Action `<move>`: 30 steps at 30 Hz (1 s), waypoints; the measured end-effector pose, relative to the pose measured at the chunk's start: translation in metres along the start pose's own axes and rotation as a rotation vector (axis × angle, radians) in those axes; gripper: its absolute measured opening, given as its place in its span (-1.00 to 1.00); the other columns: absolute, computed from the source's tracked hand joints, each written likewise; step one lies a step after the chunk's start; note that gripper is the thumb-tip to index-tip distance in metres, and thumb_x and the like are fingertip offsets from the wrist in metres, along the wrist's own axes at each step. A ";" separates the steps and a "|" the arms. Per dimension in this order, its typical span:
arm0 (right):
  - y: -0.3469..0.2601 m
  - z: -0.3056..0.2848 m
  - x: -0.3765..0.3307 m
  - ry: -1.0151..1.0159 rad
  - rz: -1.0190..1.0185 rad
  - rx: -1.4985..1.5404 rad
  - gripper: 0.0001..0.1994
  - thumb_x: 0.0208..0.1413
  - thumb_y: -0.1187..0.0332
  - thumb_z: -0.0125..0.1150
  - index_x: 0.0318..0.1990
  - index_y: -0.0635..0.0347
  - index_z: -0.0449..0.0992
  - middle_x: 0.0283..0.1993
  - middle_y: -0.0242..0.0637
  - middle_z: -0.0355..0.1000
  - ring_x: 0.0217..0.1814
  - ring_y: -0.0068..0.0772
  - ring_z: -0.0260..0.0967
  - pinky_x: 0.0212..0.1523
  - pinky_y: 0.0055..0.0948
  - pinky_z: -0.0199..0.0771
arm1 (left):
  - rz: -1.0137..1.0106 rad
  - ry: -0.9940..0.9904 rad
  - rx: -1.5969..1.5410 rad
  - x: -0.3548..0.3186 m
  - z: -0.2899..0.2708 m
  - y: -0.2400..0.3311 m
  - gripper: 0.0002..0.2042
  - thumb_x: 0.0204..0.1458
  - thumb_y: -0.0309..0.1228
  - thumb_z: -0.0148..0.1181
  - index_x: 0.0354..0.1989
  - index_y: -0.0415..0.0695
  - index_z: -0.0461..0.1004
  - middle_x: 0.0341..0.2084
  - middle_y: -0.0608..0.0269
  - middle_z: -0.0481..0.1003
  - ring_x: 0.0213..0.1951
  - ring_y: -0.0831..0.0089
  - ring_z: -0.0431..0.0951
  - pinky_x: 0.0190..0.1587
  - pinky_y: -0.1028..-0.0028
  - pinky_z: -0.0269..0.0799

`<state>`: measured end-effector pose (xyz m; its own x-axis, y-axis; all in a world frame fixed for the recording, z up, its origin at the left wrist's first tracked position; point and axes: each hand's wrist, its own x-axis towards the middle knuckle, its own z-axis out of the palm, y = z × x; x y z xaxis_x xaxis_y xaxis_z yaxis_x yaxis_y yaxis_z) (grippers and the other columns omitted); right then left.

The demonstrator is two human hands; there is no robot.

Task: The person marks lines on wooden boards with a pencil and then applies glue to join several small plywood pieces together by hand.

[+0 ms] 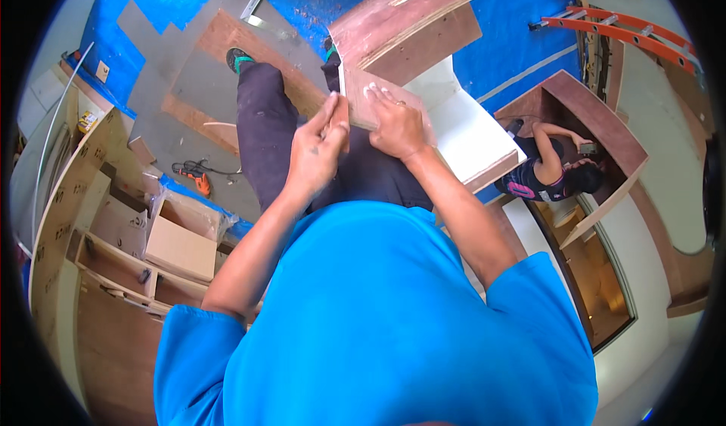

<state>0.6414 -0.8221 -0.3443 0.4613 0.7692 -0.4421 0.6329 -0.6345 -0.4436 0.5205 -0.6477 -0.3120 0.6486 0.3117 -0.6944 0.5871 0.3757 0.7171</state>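
My left hand (317, 151) is closed around a small flat reddish-brown block (343, 113), held upright beside the white edge of a plywood panel. The panel (359, 93) is pinkish-brown and sits in front of my thighs. My right hand (398, 126) grips its near part, fingers lying over the face and dusted white at the tips. The palm hides part of the panel's edge. Just beyond rises a reddish plywood assembly (412, 37) with layered edges. A white-faced board (465, 120) adjoins it on the right.
Grey sheets (200, 86) lie on blue floor covering, with an orange power tool (201, 183) and its cord at left. Wooden cabinet boxes (181, 248) stand lower left. At right, a person (541, 173) leans into a plywood cabinet (590, 116), near an orange ladder (616, 27).
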 end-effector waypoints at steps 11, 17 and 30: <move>-0.003 0.003 0.003 0.041 -0.040 0.009 -0.30 -0.22 0.44 0.28 0.26 0.19 0.52 0.32 -0.05 0.51 0.30 -0.02 0.53 0.23 -0.19 0.59 | -0.056 0.010 -0.016 0.041 -0.008 -0.021 -0.39 0.29 -0.24 0.14 0.46 -0.31 0.31 -0.41 0.38 0.55 -0.48 0.63 0.44 -0.36 0.53 0.38; 0.002 -0.007 0.007 0.027 -0.022 0.006 -0.29 -0.23 0.44 0.29 0.26 0.19 0.53 0.33 -0.04 0.50 0.32 -0.01 0.51 0.23 -0.17 0.59 | -0.018 0.030 0.157 0.056 0.000 -0.009 -0.43 0.31 -0.15 0.08 0.38 -0.28 0.42 -0.47 0.29 0.56 -0.43 0.54 0.52 -0.27 0.44 0.49; 0.000 -0.002 0.002 0.019 -0.011 0.011 -0.28 -0.22 0.41 0.33 0.28 0.21 0.50 0.36 -0.02 0.47 0.34 0.02 0.50 0.22 -0.12 0.58 | -0.064 -0.005 0.111 0.028 0.002 0.004 -0.43 0.34 -0.12 0.15 0.34 -0.33 0.43 -0.14 -0.14 0.69 -0.15 0.44 0.63 -0.03 0.29 0.54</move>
<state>0.6433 -0.8205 -0.3435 0.4662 0.7777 -0.4218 0.6311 -0.6264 -0.4575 0.5422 -0.6392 -0.3285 0.6105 0.2863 -0.7385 0.6767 0.2959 0.6741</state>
